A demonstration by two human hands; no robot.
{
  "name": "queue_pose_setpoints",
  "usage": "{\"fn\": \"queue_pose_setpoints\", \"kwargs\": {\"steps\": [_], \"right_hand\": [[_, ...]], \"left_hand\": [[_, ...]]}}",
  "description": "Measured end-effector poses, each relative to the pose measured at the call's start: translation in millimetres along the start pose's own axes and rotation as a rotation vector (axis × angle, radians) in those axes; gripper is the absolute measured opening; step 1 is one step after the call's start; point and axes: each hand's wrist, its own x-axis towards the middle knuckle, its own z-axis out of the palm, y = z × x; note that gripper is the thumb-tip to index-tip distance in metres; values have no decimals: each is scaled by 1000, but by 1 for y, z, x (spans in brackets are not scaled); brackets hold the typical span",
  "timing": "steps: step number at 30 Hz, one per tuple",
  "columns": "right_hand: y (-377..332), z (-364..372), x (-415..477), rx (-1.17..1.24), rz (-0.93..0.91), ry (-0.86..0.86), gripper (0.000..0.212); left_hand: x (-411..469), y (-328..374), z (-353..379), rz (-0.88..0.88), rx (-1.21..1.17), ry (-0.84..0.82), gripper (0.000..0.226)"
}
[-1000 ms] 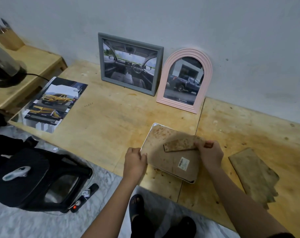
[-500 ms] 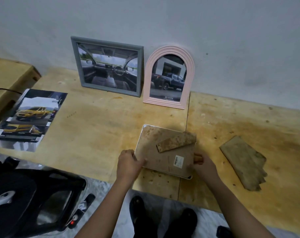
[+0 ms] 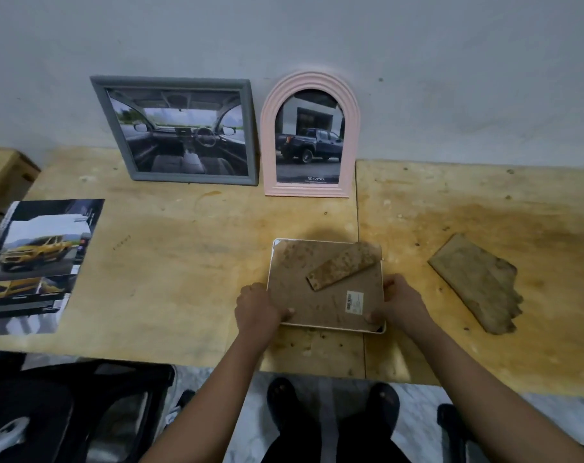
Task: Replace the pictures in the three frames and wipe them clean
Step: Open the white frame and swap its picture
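While left grip [image 3: 259, 309], right grip [image 3: 401, 305] pinch face-down frame [image 3: 304, 295] edges, cloth [image 3: 477, 285] lies right, brochure [image 3: 40, 259] left.

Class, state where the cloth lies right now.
In the head view, the cloth lies at the right of the table, beside the face-down frame, clear of the right hand.

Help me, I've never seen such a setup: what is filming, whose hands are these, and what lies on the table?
No machine here: a head-worn camera looks down at a person's bare hands. The left hand and right hand grip the sides of a white frame lying face down on the wooden table, its back upward. A grey frame and a pink arched frame lean against the wall. A car brochure lies to the left, a brown cloth to the right.
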Motion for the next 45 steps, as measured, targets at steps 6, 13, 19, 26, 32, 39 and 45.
{"fn": "queue_pose_setpoints", "kwargs": {"steps": [6,13,19,26,32,39,45], "right_hand": [[-11,0,5,-417,-244,-11,113],[-14,-12,10,-651,-458,-97,116],[-30,-10,11,-721,-475,-153,106],[-43,2,13,-782,-393,-153,101],[-32,0,2,-697,-411,-229,105],[-21,-7,6,-535,-425,-153,88],[-27,-9,-5,-502,-437,-93,74]], "left_hand": [[20,29,-11,498,441,-43,105],[47,55,-14,507,654,-392,111],[55,56,-14,520,640,-446,81],[48,60,-11,467,675,-455,105],[44,61,-12,458,666,-468,118],[41,57,-5,480,657,-380,91],[41,54,-6,484,539,-406,99]]}}
